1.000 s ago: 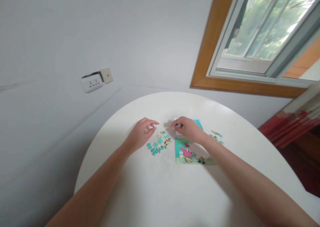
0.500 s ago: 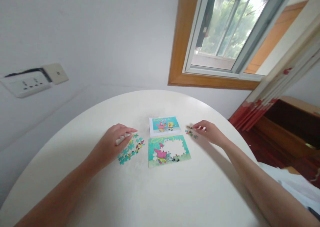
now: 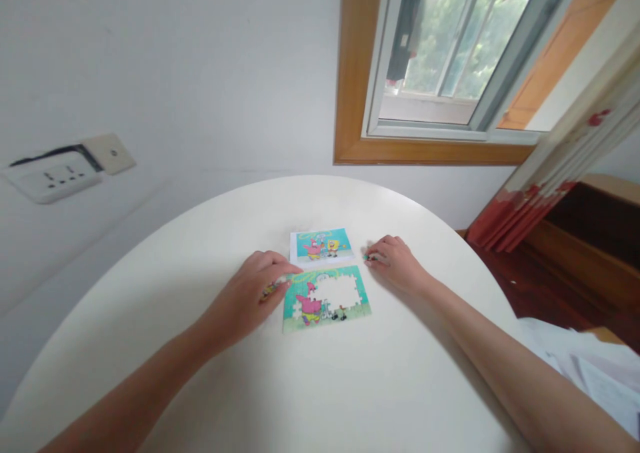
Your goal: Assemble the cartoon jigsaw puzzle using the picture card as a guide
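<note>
A partly assembled jigsaw puzzle point(image 3: 303, 316) with a pink starfish cartoon figure lies flat on the white table, a wide gap in its upper middle. Behind it rests a reference picture card point(image 3: 343, 238) of the same scene. My left hand point(image 3: 253, 290) hovers palm down at the puzzle's left edge, fingers stretched and thumb apart. Under it, loose puzzle pieces point(image 3: 269, 291) show between thumb and fingers; the others are hidden. On the right, my right hand point(image 3: 397, 263) has its fingertips curled down onto small puzzle pieces point(image 3: 369, 258) beside the card, mostly covered by the fingers.
The round white table point(image 3: 320, 393) stands against a wall with a socket plate point(image 3: 60, 173) at left. Beyond it is a wood-framed window point(image 3: 435, 150). A red and white curtain point(image 3: 510, 213) hangs at right, above white papers point(image 3: 585, 360).
My left hand has moved right, over the loose pieces and up to the puzzle's edge. My right hand's fingers have curled down over the right-hand pieces. The view has shifted slightly.
</note>
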A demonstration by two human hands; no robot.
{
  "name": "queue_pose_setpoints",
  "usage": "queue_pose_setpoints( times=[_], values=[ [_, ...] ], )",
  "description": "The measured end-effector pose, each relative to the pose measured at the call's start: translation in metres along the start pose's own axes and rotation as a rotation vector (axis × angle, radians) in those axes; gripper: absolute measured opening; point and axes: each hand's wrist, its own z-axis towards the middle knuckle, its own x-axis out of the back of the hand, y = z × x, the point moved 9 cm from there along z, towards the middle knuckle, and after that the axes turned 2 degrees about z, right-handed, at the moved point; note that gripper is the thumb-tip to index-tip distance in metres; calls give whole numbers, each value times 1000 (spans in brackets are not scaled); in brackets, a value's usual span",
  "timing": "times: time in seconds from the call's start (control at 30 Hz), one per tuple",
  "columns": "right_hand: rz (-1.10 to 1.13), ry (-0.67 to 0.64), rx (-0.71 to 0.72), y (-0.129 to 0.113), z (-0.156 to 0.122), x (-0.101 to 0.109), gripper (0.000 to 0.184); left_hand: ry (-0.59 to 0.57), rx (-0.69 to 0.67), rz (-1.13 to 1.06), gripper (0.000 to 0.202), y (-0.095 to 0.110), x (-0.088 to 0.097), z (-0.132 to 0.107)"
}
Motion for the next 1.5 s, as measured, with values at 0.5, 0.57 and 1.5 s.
queue_pose_setpoints(
  times=[0.5,0.57,1.5],
  values=[
    [194,64,-20,1,-5,6,13,-60,105,-56,25,16,-25,5],
    [306,85,-42,-3,-8,11,15,-48,94,-63,23,17,-23,3],
    [1093,-142,-248,-35,-24,-15,29,-144,64,-153,20,12,-29,-5]
  ],
)
